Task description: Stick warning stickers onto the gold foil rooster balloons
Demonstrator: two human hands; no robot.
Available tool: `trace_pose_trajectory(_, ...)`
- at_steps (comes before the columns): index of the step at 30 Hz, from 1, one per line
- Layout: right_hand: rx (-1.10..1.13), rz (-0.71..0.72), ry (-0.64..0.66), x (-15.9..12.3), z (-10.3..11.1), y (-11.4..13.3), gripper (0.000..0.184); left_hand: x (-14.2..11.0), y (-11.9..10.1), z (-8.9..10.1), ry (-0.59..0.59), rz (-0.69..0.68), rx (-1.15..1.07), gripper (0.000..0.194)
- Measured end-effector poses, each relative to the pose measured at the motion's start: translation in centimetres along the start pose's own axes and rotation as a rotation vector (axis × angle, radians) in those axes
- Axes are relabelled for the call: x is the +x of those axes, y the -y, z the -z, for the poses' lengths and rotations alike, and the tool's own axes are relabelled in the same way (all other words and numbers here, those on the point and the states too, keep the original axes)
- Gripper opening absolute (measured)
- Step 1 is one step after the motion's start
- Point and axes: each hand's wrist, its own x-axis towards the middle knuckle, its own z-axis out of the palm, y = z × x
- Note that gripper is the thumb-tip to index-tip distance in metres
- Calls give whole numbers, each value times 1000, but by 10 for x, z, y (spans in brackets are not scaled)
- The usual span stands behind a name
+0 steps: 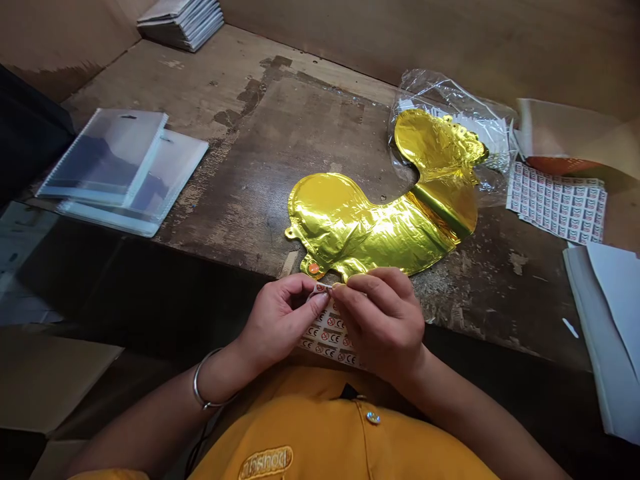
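Between my two hands is a sticker sheet (327,335) printed with rows of small CE labels, held just off the table's front edge. The thumb and fingers of my left hand (280,313) pinch its upper left edge. My right hand (383,317) has its thumb and fingertips closed at the sheet's top edge; a label between them is too small to make out. Directly beyond my fingers lies a flat gold foil balloon (380,227), curved and creased. A round orange sticker (313,269) sits on its small tab, near my left fingertips.
Clear plastic sleeves (107,157) lie at the left of the worn wooden table (240,193). A stack of packets (183,23) stands at the back left. Rightward are a clear plastic bag (493,143), more label sheets (560,203) and white paper (605,320).
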Motion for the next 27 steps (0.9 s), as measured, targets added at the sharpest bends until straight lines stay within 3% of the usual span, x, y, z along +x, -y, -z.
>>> trace_pose_trajectory(14, 26, 85, 83, 1, -4, -4, 11, -1, 3, 1, 6, 79, -85, 17)
trace_pose_trajectory(18, 135, -84, 54, 7, -2, -2, 11, -1, 3, 2, 11, 85, -116, 15)
trace_pose_trajectory(21, 183, -210, 104, 13, -1, -2, 15, -1, 3, 1, 14, 81, -112, 13)
trace_pose_trajectory(23, 217, -232, 135, 16, -1, -2, 10, -1, 3, 1, 21, 80, -99, 13)
trace_pose_trajectory(27, 233, -211, 61, 15, -3, 0, 5, 0, 2, 0, 18, 78, -78, 14)
